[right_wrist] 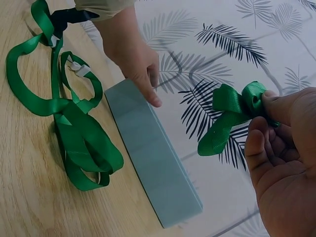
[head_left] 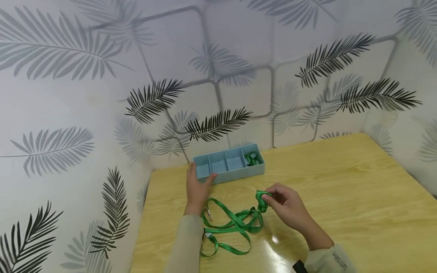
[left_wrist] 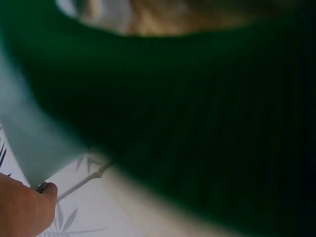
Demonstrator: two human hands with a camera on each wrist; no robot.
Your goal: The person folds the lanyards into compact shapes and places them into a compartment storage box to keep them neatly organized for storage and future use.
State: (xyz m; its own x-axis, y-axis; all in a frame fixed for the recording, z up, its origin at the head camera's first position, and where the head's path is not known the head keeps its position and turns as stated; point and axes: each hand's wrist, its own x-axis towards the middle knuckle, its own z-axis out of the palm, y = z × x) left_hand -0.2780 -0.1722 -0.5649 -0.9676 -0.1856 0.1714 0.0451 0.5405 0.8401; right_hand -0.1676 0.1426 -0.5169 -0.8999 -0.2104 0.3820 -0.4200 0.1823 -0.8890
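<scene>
I see the right hand (head_left: 290,207) pinch green ribbon (head_left: 261,201), probably light, soft, slippery, best held where bunched; the left hand (head_left: 198,190) grips the blue box (head_left: 239,174).

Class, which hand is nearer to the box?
Left. The left hand grips the box at its left end; the right hand is apart from it, closer to the person, pinching green ribbon.

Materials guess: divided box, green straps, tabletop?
Divided box: likely plastic, matte; smooth, evenly coloured, thin-walled. Green straps: probably woven synthetic ribbon, slight sheen; fine ribbing shows and they fold softly. Tabletop: wood or wood-look laminate, can't tell which; fairly glossy, with visible grain and bright glare.
</scene>
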